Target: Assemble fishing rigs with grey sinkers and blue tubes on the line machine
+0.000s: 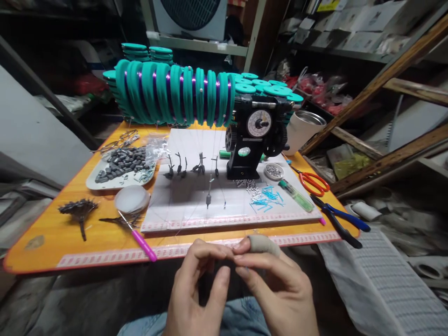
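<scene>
My left hand and my right hand meet in front of the table's near edge, fingertips touching. On my right hand the fingers and thumb are pinched together, and one finger wears a grey-beige sleeve. The left fingers curl toward that pinch, with the left thumb held lower and apart. Whatever lies between the fingertips is too small to make out. Beyond them, thin lines hang from a row of teal spools. A grey sinker and a small metal fitting rest on the white board.
A black winding device with a dial stands at the board's back. Around it are a tray of grey sinkers, a pink-handled tool, blue tubes, a bead dish, orange-handled scissors and blue-black pliers.
</scene>
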`<state>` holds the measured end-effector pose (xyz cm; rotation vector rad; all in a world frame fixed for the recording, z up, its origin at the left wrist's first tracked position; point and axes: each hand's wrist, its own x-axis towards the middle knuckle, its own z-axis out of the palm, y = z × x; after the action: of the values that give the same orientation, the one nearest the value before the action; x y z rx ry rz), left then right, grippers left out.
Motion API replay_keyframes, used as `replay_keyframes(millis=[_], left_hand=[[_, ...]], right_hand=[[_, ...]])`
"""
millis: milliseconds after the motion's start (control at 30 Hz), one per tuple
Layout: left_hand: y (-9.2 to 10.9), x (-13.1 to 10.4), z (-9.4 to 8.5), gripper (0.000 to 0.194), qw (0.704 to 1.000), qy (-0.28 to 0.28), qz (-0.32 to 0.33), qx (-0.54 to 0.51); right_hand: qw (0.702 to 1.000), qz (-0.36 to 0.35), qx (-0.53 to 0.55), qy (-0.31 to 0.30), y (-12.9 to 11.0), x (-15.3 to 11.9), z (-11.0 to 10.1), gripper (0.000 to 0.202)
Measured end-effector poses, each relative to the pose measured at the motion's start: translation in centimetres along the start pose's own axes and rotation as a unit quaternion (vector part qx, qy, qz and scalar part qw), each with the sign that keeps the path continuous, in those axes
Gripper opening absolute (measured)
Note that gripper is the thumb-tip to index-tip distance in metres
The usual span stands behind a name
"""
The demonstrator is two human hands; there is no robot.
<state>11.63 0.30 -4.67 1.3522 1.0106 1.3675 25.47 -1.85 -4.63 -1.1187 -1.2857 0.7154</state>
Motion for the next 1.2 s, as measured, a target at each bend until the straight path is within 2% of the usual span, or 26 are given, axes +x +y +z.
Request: replay_keyframes(millis=[100, 167, 300, 400, 467, 567, 633, 700, 733, 767, 833, 900, 1033, 1100, 1200], left_hand=[[0.2, 0.7, -0.8, 0.017, 0.990, -0.070, 0.091, 0.086], [0.4, 1.2, -1.2, 0.018, 0.977, -0.089, 0.143, 0.128], [0.7, 1.7, -1.0, 0.019, 0.958, -0.076, 0.220, 0.165], [0.8, 1.8, -0.7, 0.018, 0.948, -0.066, 0.237, 0.201], [0.9, 1.8, -0.6, 0.018, 0.945, -0.064, 0.235, 0.216], [0.9, 1.8, -0.7, 0.018, 0.950, -0.065, 0.221, 0.212], [0.9, 1.7, -0.8, 0.020, 0.964, -0.066, 0.180, 0.186], [0.8, 1.5, -0.9, 0.021, 0.981, -0.069, 0.119, 0.138], [0.8, 1.4, -0.9, 0.022, 0.987, -0.075, 0.087, 0.109], [0.7, 1.3, -1.0, 0.023, 0.991, -0.085, 0.062, 0.078], [0.5, 1.1, -1.0, 0.026, 0.994, -0.098, 0.031, 0.021], [0.5, 1.1, -1.0, 0.028, 0.995, -0.100, 0.016, -0.015], [0.6, 1.0, -0.8, 0.027, 0.996, -0.090, -0.002, -0.003], [0.7, 0.9, -0.5, 0.022, 0.997, -0.070, 0.006, 0.026], [0.7, 0.9, -0.2, 0.020, 0.997, -0.056, 0.031, 0.042]], right_hand=[[0.992, -0.068, -0.104, -0.003, -0.1, -0.2, -0.5, 0.030], [0.979, -0.114, -0.172, 0.000, -0.3, -0.2, -0.7, 0.031], [0.935, -0.209, -0.285, -0.022, -0.3, -0.1, -1.1, 0.034], [0.903, -0.251, -0.343, -0.057, -0.2, -0.2, -1.2, 0.036], [0.896, -0.257, -0.358, -0.055, -0.2, -0.4, -1.0, 0.036], [0.922, -0.210, -0.325, 0.003, -0.2, -0.9, -0.3, 0.038], [0.959, -0.129, -0.250, 0.041, -0.2, -1.1, 0.1, 0.042], [0.993, -0.014, -0.117, 0.020, 0.0, -1.2, 0.4, 0.041], [0.999, 0.048, -0.026, 0.000, 0.1, -1.2, 0.5, 0.036], [0.992, 0.103, 0.068, -0.020, 0.2, -1.1, 0.7, 0.030], [0.961, 0.173, 0.214, -0.036, 0.4, -1.0, 1.2, 0.017], [0.942, 0.191, 0.277, -0.021, 0.4, -0.9, 1.7, 0.010], [0.937, 0.190, 0.293, 0.011, 0.1, -0.7, 2.2, 0.004], [0.942, 0.181, 0.283, 0.021, -0.3, -0.4, 1.9, 0.003], [0.964, 0.135, 0.227, -0.019, -1.0, 0.3, 1.4, 0.008]])
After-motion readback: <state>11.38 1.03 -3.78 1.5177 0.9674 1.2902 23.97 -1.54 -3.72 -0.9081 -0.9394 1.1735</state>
